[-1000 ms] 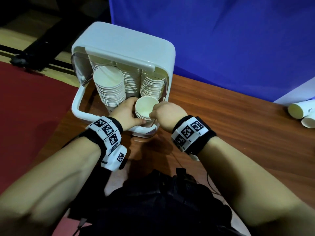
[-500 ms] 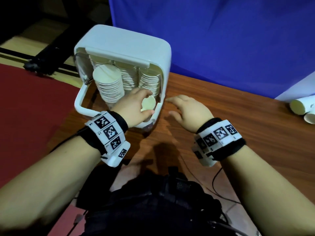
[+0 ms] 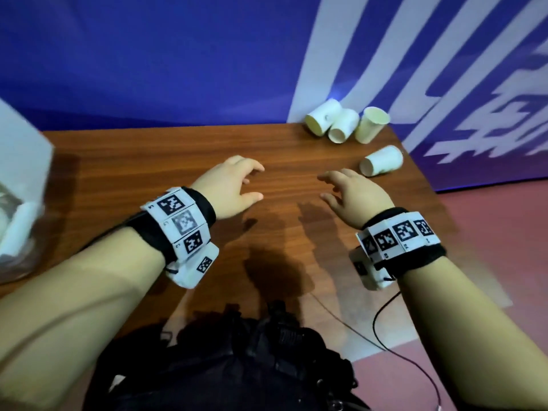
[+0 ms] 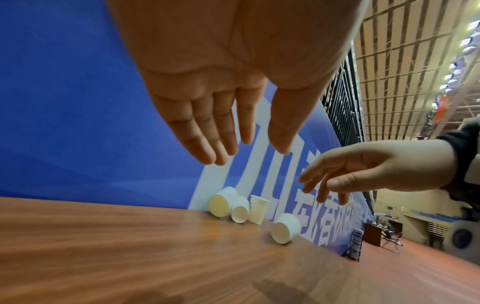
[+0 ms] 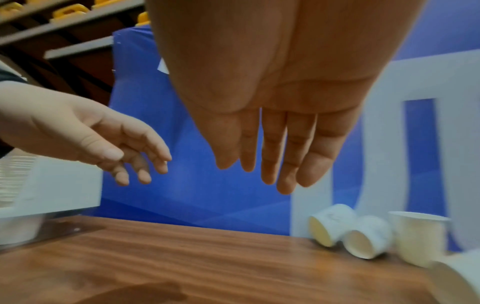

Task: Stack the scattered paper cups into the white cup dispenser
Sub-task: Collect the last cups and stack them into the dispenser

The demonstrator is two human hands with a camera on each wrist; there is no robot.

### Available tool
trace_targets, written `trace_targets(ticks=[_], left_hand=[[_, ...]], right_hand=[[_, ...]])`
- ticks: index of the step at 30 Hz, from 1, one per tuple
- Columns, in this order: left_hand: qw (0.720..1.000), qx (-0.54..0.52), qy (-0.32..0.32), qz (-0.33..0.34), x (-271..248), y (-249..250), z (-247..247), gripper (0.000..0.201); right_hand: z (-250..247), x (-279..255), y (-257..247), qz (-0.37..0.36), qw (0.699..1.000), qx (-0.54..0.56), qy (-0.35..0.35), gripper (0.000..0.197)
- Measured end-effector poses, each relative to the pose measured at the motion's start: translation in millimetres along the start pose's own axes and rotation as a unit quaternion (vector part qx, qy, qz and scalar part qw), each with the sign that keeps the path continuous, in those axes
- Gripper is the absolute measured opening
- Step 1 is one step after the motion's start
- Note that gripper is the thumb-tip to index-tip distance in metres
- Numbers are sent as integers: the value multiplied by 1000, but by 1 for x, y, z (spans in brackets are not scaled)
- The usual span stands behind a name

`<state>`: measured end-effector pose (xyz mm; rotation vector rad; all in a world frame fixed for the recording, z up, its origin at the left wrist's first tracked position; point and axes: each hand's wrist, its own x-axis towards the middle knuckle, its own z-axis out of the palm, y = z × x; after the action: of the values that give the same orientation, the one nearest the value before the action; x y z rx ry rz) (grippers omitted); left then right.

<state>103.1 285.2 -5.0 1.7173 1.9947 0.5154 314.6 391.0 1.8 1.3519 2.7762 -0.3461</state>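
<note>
Both hands empty, fingers (image 3: 252,167) spread loosely: right hand (image 3: 354,195) best takes lone cup (image 3: 382,165), right of frame, by its wall.

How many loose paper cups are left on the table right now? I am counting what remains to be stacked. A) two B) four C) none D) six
B: four paper cups lie at the table's far right corner: three clustered by the backdrop, two on their sides and one upright, plus one on its side nearer the right hand; both hands are empty, including the left hand.
</note>
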Motion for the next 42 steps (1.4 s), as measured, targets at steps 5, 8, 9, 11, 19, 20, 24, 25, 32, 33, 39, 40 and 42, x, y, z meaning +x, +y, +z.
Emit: trace_targets(ticks=[5,8,9,11,19,20,24,25,32,33,39,40,42], left_hand=[[1000,-26,-17,2,83,78,48,42],[999,-30,-14,-23,130,106,65,38],[999,-29,-12,-33,145,112,69,37],[998,-33,-3,-55,176,123,74,35],[996,11,14,-86,336,136,90,40],[997,20,7,-75,358,138,93,40],[995,82,-55,-22,420,143,106,38],[992,101,-75,-15,430,144,110,38],[980,171,-100,0,447,150,117,29],[982,165,-91,-4,445,152,115,26],[993,117,-3,15,387,165,65,22],[994,111,-10,13,383,166,65,21],[997,81,9,1,370,168,52,20]], right_hand=[[-26,13,126,66,998,1,-11,35],[-39,39,180,77,997,18,-12,34],[-42,51,194,80,996,26,-15,34],[-44,82,220,89,995,45,-23,35],[-14,206,265,119,976,171,-65,49],[-7,218,269,117,972,187,-76,49],[10,246,280,83,970,218,-64,31],[14,250,284,77,969,226,-63,28],[14,246,302,48,968,239,-66,20],[11,242,301,45,968,238,-70,19],[-37,199,264,-6,979,193,-64,18],[-39,197,263,-3,979,190,-68,18],[-50,192,260,-9,982,181,-57,18]])
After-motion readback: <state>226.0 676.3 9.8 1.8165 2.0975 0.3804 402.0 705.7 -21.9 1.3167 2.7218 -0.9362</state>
